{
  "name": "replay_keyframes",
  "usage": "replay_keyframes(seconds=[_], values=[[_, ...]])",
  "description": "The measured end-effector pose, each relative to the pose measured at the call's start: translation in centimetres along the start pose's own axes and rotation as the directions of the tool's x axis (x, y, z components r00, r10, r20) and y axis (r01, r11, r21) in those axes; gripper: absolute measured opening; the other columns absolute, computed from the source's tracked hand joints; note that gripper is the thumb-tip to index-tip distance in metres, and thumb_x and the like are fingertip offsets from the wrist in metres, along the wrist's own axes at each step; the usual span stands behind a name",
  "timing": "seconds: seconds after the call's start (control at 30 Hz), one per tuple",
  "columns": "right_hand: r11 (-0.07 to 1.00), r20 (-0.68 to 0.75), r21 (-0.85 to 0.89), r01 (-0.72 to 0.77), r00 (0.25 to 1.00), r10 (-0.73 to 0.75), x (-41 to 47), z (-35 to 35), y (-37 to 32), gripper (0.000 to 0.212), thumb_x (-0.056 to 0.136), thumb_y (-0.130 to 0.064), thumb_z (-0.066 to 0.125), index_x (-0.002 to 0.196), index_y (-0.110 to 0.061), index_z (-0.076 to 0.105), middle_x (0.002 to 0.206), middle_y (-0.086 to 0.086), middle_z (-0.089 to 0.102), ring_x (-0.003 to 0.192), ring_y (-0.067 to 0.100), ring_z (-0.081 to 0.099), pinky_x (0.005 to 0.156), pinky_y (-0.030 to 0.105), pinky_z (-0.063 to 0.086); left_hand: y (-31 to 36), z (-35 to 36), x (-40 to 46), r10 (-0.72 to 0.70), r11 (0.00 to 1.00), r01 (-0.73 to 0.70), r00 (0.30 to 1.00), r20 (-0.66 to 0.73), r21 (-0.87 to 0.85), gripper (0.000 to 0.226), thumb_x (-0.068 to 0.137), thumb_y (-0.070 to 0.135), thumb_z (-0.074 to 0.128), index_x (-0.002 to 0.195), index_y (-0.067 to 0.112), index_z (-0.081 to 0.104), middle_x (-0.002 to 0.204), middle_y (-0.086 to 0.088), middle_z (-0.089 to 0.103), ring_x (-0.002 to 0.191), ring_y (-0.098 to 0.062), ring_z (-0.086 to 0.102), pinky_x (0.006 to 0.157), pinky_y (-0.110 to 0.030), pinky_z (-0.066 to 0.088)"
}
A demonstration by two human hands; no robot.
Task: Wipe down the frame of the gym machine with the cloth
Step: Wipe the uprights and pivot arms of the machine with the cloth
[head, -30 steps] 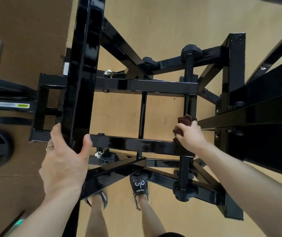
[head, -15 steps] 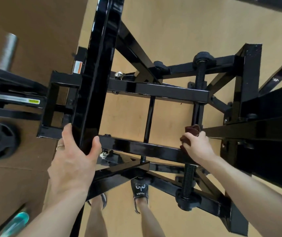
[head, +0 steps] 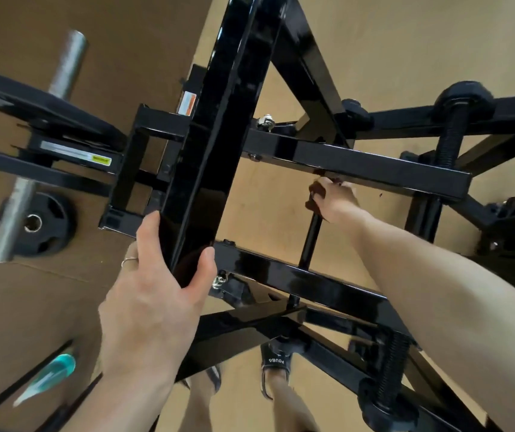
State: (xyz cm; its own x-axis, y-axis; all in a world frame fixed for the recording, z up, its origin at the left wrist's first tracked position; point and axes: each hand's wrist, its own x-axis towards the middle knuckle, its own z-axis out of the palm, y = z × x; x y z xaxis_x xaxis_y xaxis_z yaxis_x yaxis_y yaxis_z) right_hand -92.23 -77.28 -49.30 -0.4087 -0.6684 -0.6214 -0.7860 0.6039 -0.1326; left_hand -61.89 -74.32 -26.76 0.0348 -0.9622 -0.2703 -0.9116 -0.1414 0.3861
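Our right hand (head: pixel 332 199) has left the near crossbar (head: pixel 296 277) and moved up along the thin rod (head: pixel 309 241) that rises from it, stopping just under the far crossbar (head: pixel 374 166). It grips the dark cloth (head: pixel 314 194), bunched against the rod's top end. Our left hand (head: pixel 156 282) stays clamped round the thick black beam (head: pixel 215 145), left of the rod, steadying us. We judge the wiping has passed from crossbar to rod; much of the frame remains.
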Motion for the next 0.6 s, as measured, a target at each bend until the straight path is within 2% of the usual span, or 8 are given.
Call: replay_keyframes(seconds=[0.07, 0.13, 0.23, 0.3, 0.37, 0.43, 0.5, 0.6], values=[[0.99, -0.046, 0.141, -0.009, 0.999, 0.015, 0.8, 1.4, -0.3, 0.042, 0.106, -0.032, 0.053, 0.147, -0.025, 0.048, 0.14, 0.016, 0.046, 0.125, 0.037, 0.051, 0.103, 0.041, 0.05, -0.1, 0.0, 0.0, 0.005, 1.0, -0.005, 1.0, -0.021, 0.001, 0.07, 0.087, 0.065, 0.05, 0.143, 0.025, 0.034, 0.089, 0.001, 0.046, 0.068, -0.022, 0.043, 0.059, -0.032, 0.037], [0.978, -0.12, 0.208, -0.003, 0.992, 0.029, 0.1, 2.5, -0.6, 0.044, 0.099, -0.029, 0.061, 0.14, -0.021, 0.048, 0.143, 0.015, 0.046, 0.122, 0.035, 0.055, 0.101, 0.044, 0.053, -0.1, 0.1, 0.1, 0.013, 1.0, -0.013, 1.0, -0.021, -0.004, 0.069, 0.087, 0.062, 0.053, 0.141, 0.023, 0.036, 0.087, 0.0, 0.048, 0.066, -0.022, 0.043, 0.057, -0.031, 0.036], [0.99, 0.153, 0.137, -0.018, 0.988, -0.003, -3.2, 4.3, -0.4, 0.041, 0.1, -0.029, 0.06, 0.139, -0.025, 0.047, 0.147, 0.015, 0.04, 0.124, 0.037, 0.051, 0.101, 0.042, 0.049, -0.2, 0.2, 0.2, -0.002, 1.0, 0.002, 1.0, 0.002, -0.004, 0.068, 0.087, 0.059, 0.058, 0.141, 0.024, 0.036, 0.09, -0.001, 0.051, 0.069, -0.023, 0.044, 0.061, -0.035, 0.039], [0.998, 0.358, -0.001, 0.059, 0.932, -0.055, -5.4, 5.3, -0.4, 0.039, 0.103, -0.03, 0.057, 0.141, -0.027, 0.05, 0.146, 0.016, 0.036, 0.126, 0.038, 0.047, 0.104, 0.042, 0.045, 0.0, -0.1, 0.1, -0.01, 1.0, 0.009, 1.0, -0.001, -0.021, 0.069, 0.087, 0.059, 0.058, 0.141, 0.023, 0.036, 0.092, -0.003, 0.054, 0.073, -0.022, 0.044, 0.062, -0.037, 0.038], [0.988, 0.465, -0.021, 0.151, 0.876, -0.124, -6.7, 5.9, -0.1, 0.035, 0.103, -0.029, 0.057, 0.138, -0.026, 0.055, 0.144, 0.016, 0.042, 0.128, 0.037, 0.045, 0.099, 0.034, 0.041, 0.3, -0.2, 0.0, -0.01, 0.999, 0.01, 1.0, 0.006, -0.038, 0.071, 0.086, 0.063, 0.053, 0.141, 0.022, 0.036, 0.093, -0.002, 0.054, 0.073, -0.022, 0.043, 0.062, -0.036, 0.038], [0.993, 0.459, 0.035, 0.115, 0.88, -0.118, -6.7, 6.0, -0.1, 0.033, 0.103, -0.027, 0.057, 0.136, -0.023, 0.058, 0.144, 0.014, 0.047, 0.132, 0.035, 0.045, 0.101, 0.033, 0.04, 0.2, -0.1, 0.0, -0.009, 0.999, 0.009, 1.0, 0.001, -0.042, 0.07, 0.086, 0.062, 0.053, 0.141, 0.022, 0.036, 0.092, -0.001, 0.052, 0.071, -0.022, 0.043, 0.061, -0.035, 0.037], [0.994, 0.327, 0.07, 0.079, 0.94, -0.098, -5.8, 5.2, -0.1, 0.03, 0.102, -0.022, 0.058, 0.133, -0.022, 0.061, 0.144, 0.014, 0.047, 0.132, 0.035, 0.047, 0.106, 0.035, 0.041, 0.0, 0.0, 0.1, 0.003, 1.0, -0.003, 1.0, 0.0, -0.02, 0.069, 0.087, 0.06, 0.056, 0.141, 0.021, 0.037, 0.092, -0.002, 0.053, 0.07, -0.022, 0.042, 0.059, -0.033, 0.036], [0.979, 0.139, 0.206, 0.0, 0.99, -0.029, -2.0, 2.7, -0.7, 0.029, 0.101, -0.022, 0.057, 0.13, -0.023, 0.062, 0.137, 0.016, 0.055, 0.126, 0.038, 0.054, 0.094, 0.033, 0.044, -0.2, 0.0, 0.1, 0.015, 1.0, -0.015, 1.0, 0.003, -0.007, 0.071, 0.086, 0.062, 0.053, 0.141, 0.02, 0.039, 0.089, 0.0, 0.052, 0.067, -0.02, 0.043, 0.056, -0.029, 0.034]])
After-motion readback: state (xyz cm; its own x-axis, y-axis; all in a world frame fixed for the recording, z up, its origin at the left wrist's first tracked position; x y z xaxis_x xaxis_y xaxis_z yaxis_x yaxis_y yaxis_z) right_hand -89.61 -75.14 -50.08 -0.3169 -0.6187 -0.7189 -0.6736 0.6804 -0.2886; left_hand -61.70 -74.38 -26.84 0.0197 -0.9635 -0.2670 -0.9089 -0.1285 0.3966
